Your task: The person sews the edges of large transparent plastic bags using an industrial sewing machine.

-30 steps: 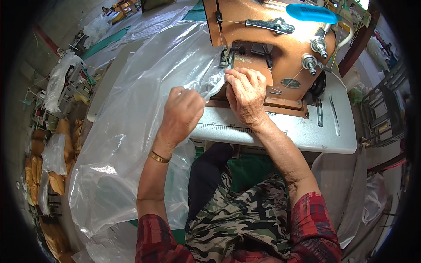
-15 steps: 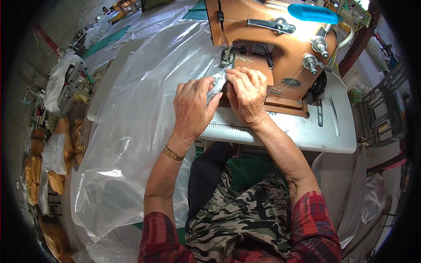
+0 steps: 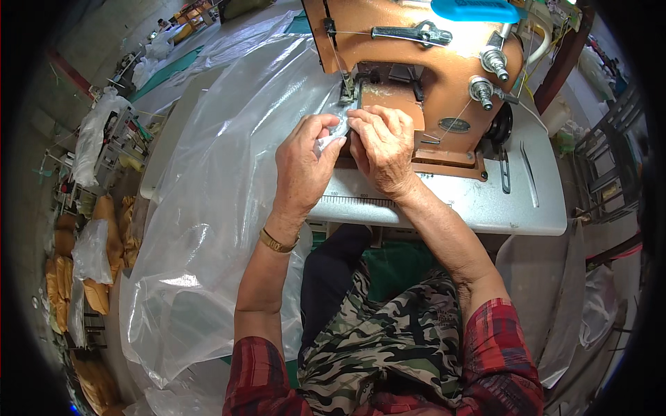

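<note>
A large sheet of clear plastic film [image 3: 215, 180] spreads over the left of the sewing table and hangs down its front. Its bunched edge runs to the presser foot [image 3: 347, 90] of an orange-brown sewing machine [image 3: 409, 59]. Just in front of the foot, my left hand [image 3: 305, 163] pinches a fold of the film between thumb and fingers. Close beside it, my right hand [image 3: 383, 145] has its fingers curled down on the same edge; its fingertips partly hide the film there.
Tweezers [image 3: 529, 173] and a slotted metal plate [image 3: 505, 172] lie on the tabletop [image 3: 458, 208] at the right. A blue lamp or cover [image 3: 479, 10] sits over the machine. Brown bundles [image 3: 100, 243] stand at the far left, and a dark rack [image 3: 614, 166] is at the right.
The whole view has shifted slightly, with the machine now a little further left. My left thumb and fingers have shifted on the film edge, and a crumpled bit now shows between them.
</note>
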The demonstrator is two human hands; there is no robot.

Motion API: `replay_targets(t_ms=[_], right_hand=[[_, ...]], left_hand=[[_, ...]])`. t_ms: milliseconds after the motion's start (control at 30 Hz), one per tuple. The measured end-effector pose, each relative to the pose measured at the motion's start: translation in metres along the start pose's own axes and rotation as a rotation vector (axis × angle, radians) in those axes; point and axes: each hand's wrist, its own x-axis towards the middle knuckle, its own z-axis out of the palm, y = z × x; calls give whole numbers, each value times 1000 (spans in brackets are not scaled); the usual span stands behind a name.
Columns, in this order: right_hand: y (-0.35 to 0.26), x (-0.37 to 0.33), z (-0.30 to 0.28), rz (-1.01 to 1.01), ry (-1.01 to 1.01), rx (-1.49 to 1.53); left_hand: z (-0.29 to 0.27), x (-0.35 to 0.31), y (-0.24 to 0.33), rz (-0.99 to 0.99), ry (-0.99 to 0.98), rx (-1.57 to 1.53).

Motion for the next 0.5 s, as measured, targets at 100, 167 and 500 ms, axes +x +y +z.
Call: replay_targets(t_ms=[100, 167, 500], right_hand=[[0, -2, 1, 8, -1, 16], [-1, -3, 2, 22, -6, 44], [0, -2, 2, 36, -15, 29]], left_hand=[[-4, 1, 1, 20, -31, 42], [-7, 3, 0, 48, -22, 60], [-14, 13, -9, 51, -74, 66]])
